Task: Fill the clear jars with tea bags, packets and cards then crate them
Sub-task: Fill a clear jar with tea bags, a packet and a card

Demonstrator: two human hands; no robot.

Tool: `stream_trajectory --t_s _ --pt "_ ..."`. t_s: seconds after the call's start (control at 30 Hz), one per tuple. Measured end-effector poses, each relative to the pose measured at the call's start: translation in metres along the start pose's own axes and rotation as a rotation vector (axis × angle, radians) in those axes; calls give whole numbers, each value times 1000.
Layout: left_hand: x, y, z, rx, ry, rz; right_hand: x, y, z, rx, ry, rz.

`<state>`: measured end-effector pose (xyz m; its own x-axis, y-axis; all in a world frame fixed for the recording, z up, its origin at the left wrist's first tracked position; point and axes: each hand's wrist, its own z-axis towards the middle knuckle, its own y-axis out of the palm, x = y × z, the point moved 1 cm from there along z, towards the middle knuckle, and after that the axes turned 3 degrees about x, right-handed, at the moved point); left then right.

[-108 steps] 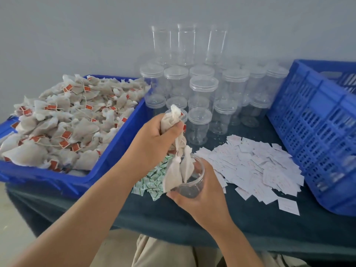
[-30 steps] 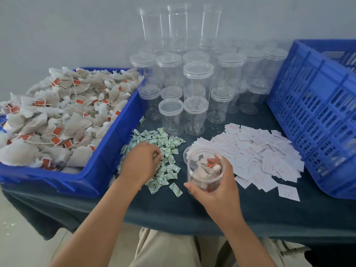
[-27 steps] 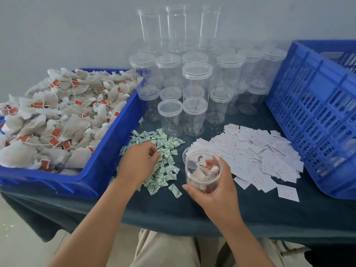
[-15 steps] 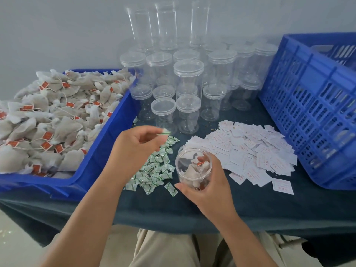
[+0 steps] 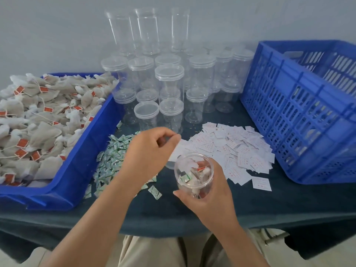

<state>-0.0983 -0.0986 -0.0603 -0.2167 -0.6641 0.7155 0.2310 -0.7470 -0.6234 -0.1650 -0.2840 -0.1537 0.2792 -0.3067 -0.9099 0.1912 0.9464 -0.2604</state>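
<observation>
Since the frame 0.5 s back, the left hand (image 5: 152,153) has swung from above the green packets (image 5: 113,160) toward the jar (image 5: 193,162), and 1 green packet (image 5: 185,178) now lies inside it on the tea bags (image 5: 202,175). Its fingers (image 5: 169,134) hang loosely curled, holding nothing that shows. The right hand (image 5: 210,193) grips the open jar, fingers wrapped round its wall, over the dark counter (image 5: 269,199) beside the white cards (image 5: 231,149). More bags (image 5: 38,122) fill the blue tray (image 5: 81,170) at left; lidded empty jars (image 5: 169,87) stand behind; a blue crate (image 5: 300,112) sits at right.
</observation>
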Motion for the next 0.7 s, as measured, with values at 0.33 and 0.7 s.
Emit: stream_trajectory --t_s 0.33,0.7 --pt "-14 154 42 -426 388 552 24 -70 -12 231 155 26" --pt "-10 177 43 -534 643 613 32 -75 -9 220 192 28"
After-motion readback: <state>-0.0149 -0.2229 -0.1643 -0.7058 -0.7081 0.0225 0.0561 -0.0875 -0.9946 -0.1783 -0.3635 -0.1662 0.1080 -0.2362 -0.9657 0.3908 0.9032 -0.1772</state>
